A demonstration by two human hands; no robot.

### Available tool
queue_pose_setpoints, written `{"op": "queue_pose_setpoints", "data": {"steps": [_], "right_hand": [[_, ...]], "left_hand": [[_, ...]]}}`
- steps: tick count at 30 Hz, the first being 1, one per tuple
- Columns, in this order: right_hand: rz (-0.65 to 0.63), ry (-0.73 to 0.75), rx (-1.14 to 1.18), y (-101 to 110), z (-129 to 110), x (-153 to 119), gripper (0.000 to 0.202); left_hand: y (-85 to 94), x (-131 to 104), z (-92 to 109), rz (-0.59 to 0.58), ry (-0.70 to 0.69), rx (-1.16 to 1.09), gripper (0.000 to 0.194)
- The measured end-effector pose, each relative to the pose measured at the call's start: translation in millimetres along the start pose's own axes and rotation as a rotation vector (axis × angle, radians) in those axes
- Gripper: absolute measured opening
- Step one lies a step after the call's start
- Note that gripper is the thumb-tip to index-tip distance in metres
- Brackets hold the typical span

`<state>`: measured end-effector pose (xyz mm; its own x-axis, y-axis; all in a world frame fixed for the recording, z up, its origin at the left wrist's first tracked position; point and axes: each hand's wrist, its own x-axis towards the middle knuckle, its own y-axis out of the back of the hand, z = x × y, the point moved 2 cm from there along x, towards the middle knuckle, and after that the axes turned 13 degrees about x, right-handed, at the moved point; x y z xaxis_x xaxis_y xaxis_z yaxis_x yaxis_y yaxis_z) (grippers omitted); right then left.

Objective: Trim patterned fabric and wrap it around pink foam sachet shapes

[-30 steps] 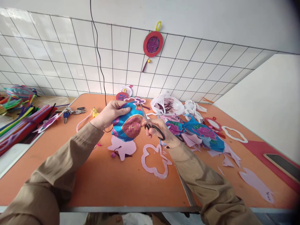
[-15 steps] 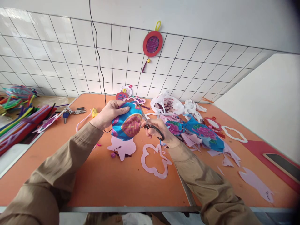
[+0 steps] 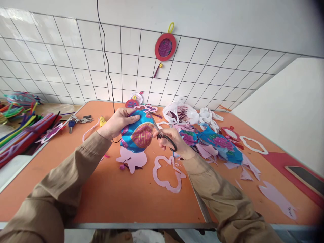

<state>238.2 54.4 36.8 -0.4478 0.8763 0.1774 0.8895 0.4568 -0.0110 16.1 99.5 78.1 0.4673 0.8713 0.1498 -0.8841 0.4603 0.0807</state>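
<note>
My left hand pinches a piece of blue patterned fabric by its upper left edge, thumb on top. Pink and gold motifs cover the cloth. My right hand grips black-handled scissors, their blades lying along the fabric's upper right edge. Below the cloth, partly hidden by it, a pink paper cutout lies on the orange table. A small purple bead with a dark cord rests at its lower left. Right of that lies a pink flower-shaped paper frame.
Fabric and paper scraps heap up on the right, behind them a white plastic bag. Pipe cleaners and keys lie left, near a yellow glue gun. A dark-faced board lies far right. A round red ornament hangs on the wall.
Almost nothing differs. The scissors' handles have shifted very slightly in my right hand; my left hand keeps its hold on the fabric.
</note>
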Motion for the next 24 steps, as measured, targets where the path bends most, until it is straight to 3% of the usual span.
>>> {"op": "queue_pose_setpoints", "data": {"steps": [24], "right_hand": [[0.014, -0.089, -0.006, -1, -4, 1, 0.049]], "left_hand": [[4.3, -3, 8, -0.076, 0.013, 0.025, 0.027]]}}
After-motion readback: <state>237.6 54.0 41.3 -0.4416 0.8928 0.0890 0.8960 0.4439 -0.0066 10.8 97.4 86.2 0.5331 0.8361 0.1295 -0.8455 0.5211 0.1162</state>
